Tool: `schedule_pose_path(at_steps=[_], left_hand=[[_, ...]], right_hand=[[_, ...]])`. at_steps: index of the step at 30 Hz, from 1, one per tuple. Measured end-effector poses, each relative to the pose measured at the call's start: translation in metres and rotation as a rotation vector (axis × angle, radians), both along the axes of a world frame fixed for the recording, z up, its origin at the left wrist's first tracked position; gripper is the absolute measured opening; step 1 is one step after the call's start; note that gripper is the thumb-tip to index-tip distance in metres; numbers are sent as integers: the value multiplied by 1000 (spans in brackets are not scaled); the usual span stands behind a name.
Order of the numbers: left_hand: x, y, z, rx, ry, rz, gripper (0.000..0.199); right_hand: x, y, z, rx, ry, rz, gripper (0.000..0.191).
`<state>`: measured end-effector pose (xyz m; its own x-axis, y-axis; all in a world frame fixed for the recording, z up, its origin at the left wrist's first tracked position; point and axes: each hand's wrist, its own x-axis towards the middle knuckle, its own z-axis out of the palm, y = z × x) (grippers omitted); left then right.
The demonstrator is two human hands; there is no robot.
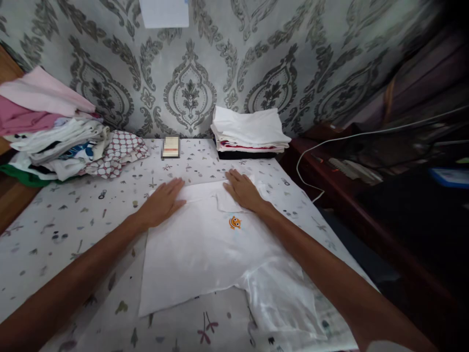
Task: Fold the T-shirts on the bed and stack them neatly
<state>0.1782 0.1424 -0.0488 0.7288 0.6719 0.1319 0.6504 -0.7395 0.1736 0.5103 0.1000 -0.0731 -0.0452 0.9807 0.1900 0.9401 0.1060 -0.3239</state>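
I am pressing both palms down near the far edge of a white shirt (194,244), which is lying spread over a patterned sheet (84,274). My left hand (164,203) is resting open at the shirt's far left corner, its fingers extending and pointing away from me, gripping nothing. My right hand (244,191) is also lying open, palm down with its fingers a little apart, over the far right part, where a small folded flap (229,203) is showing beside it. An orange cartoon print (235,223) is facing up just on my side of that hand, and a thin, wrinkled part of the white cloth is trailing towards the near right.

Beyond my right hand, a stack of folded white clothes (251,127) is sitting on the sheet near the curtain (190,73), with a black item (247,155) lying at its bottom. Left of the stack, a small rectangular object (171,147) is lying flat; its details are too blurred to tell. Farther left, a loose heap of clothes (69,142) is piling up, a pink garment (44,93) lying on top and a green cloth (22,176) showing underneath. On the right, a white cable (344,137) is curving above dark red furniture (340,195).
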Motion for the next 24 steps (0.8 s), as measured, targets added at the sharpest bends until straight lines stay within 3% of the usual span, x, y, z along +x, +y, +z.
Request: schedule_pose_path(at_steps=[3, 6, 11, 14, 17, 19, 22, 24], left_hand=[[-2, 3, -12, -27, 110, -8, 69], [-17, 11, -14, -49, 140, 47, 73], [-42, 21, 0, -210, 66, 103, 71], [-58, 14, 12, -257, -155, 252, 61], [-67, -11, 24, -194, -277, 418, 40], [-70, -35, 30, -127, -269, 369, 29], [-72, -67, 33, -117, -204, 75, 24], [-75, -77, 33, -157, -198, -41, 24]], right_hand=[[3, -2, -4, -50, -126, 38, 55], [4, -3, -2, -62, -150, 57, 56], [3, -20, 7, 24, -78, 3, 53], [-11, -48, 10, 124, 23, 111, 47], [-45, -83, 16, 141, 95, 285, 40], [-79, -105, 22, 132, 118, 437, 39], [-133, -132, 33, 135, 111, 692, 46], [-164, -144, 38, 117, 58, 823, 54]])
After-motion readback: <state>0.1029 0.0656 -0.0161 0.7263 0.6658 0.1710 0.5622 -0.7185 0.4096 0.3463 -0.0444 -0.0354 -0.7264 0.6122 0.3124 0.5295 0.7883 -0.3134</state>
